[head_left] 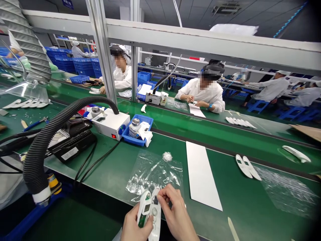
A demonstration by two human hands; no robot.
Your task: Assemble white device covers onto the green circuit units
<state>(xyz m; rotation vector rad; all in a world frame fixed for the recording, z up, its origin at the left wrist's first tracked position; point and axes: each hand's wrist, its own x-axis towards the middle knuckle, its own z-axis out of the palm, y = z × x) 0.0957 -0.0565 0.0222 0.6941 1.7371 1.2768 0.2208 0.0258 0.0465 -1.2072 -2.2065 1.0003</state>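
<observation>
Two white casing halves in your hands at the near edge of the tabletop [110, 175]

Your left hand [138, 223] grips both: the left half [144, 201] bears a green circuit board [142, 220], the right half [156, 226] shows round shapes along its length. Your right hand [177, 213] has thumb and forefinger drawn close together at the upper end of the right half, beside a small dark part [155, 200] (whether they pinch anything, I cannot tell). Just beyond your hands lies a clear plastic bag [150, 166], with a white sheet [202, 177] to its right and two white casings [242, 165] farther right. On the far left, a blue tray [132, 140] holds a metal-capped bottle [134, 130], next to a white box [110, 124] whose black hose [41, 147] arches toward you
</observation>
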